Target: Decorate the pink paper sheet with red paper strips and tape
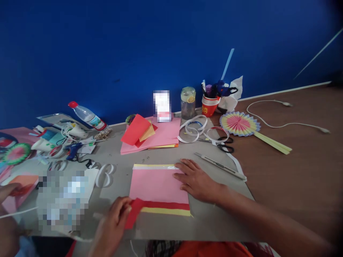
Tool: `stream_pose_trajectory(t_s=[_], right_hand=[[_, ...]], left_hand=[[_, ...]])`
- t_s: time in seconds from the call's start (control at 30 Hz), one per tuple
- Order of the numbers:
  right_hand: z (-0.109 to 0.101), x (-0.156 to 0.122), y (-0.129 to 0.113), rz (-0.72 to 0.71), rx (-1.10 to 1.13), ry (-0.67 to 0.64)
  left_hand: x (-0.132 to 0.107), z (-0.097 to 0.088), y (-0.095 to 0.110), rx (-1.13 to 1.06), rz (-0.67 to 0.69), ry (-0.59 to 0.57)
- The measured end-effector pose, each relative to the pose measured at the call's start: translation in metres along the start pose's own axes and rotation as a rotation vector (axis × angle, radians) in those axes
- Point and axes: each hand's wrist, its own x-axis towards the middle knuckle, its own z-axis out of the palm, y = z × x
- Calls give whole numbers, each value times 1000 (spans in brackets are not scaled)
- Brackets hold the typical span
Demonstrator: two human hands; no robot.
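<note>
A pink paper sheet lies in front of me, stacked over a red and a yellow sheet whose edges show along its near side. My right hand rests flat on its right edge, fingers stretched out. My left hand pinches the red sheet's near left corner and lifts it. A strip of yellow paper shows along the far edge.
A stack of pink, red and yellow papers lies farther back. White tape rings, scissors, a craft knife and a paper fan sit to the right. A glass jar, red cup of pens, glue gun and bottle stand behind. Another person's hand is at far left.
</note>
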Motion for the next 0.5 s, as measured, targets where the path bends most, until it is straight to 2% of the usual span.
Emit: stream_pose_trajectory(t_s=[0.1,0.2,0.3,0.37,0.43,0.5], right_hand=[[0,0,0,5,-1,4],[-1,0,-1,8,2,-4],[-2,1,-1,15,12,-9],[-1,1,-1,26,19,-12],[-1,1,-1,35,29,-11],[-2,1,0,34,41,-10]], left_hand=[[44,-16,24,-102,-2,167],[110,-13,51,-251,-2,311],[174,7,69,-356,-7,327],[204,24,76,-376,-20,307],[220,39,79,-388,-23,261],[227,48,79,-391,-11,213]])
